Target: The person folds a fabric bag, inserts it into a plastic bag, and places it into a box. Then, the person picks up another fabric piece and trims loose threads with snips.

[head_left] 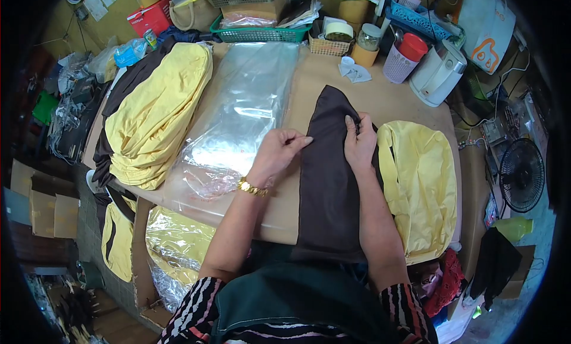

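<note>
A long dark brown cloth (327,189) hangs from the tabletop over the near edge towards my body, its far end narrowing to a blunt point. My left hand (278,150), with a gold watch on the wrist, pinches the cloth's left edge between thumb and fingertips. Higher up on the other side, my right hand (361,140) is closed on the right edge, thumb on top. Just right of that forearm lies a folded yellow cloth bundle (419,189). Clear plastic sheets or bags (253,100) lie flat to the left of the brown cloth.
A tall pile of yellow and dark cloth (160,112) occupies the table's left side. Along the back stand a green basket (262,34), a jar (369,37), a pink cup (399,64) and a white kettle (439,73). A black fan (521,174) is at far right.
</note>
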### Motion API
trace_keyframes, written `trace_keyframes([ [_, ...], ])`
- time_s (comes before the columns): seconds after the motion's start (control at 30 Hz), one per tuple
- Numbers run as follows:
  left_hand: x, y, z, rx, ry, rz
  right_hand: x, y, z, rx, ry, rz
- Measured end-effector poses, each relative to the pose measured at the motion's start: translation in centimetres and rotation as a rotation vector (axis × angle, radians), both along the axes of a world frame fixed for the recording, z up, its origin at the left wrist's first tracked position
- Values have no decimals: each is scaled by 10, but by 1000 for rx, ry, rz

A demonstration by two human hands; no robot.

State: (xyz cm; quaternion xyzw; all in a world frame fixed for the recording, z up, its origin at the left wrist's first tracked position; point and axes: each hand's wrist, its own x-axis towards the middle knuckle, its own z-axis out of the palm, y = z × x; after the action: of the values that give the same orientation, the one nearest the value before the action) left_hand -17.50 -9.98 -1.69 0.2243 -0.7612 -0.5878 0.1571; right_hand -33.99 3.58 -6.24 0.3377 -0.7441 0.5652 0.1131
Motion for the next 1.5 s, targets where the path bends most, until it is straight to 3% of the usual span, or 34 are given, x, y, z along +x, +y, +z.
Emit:
trace_keyframes([
  [0.13,12,-23,-15,-39,18,-9,3,0,6,-19,31,-16],
  [0.2,11,-22,-15,36,94,195,3,-1,6,-37,23,-12],
  [0.33,-10,1,-13,-27,187,288,7,-1,8,-40,25,13],
  [0.4,-19,5,-13,306,226,129,8,0,10,-51,36,21],
  [0.63,-14,-6,-25,576,249,171,8,2,12,-30,-12,6],
  [0.7,-12,-6,-21,800,322,175,5,1,9,-38,-7,5],
  [0.83,-2,-11,-11,906,322,127,3,2,5,-37,-37,7],
  [1.0,24,-33,-13,1164,626,129,3,-1,5,-46,-28,2],
  [1.17,32,-37,-9,1103,670,39,7,0,9,-38,-17,24],
  [1.23,19,-30,-9,748,460,27,8,0,10,-44,-27,25],
  [1.27,14,-26,-10,750,460,27,8,1,11,-50,-37,24],
  [1.33,7,-16,-1,-54,-1,-70,6,2,10,-45,-24,17],
  [1.4,3,-20,-15,-107,3,-138,4,2,9,-42,-9,10],
  [1.5,5,-20,-16,-62,-6,-43,5,2,10,-64,-5,-3],
])
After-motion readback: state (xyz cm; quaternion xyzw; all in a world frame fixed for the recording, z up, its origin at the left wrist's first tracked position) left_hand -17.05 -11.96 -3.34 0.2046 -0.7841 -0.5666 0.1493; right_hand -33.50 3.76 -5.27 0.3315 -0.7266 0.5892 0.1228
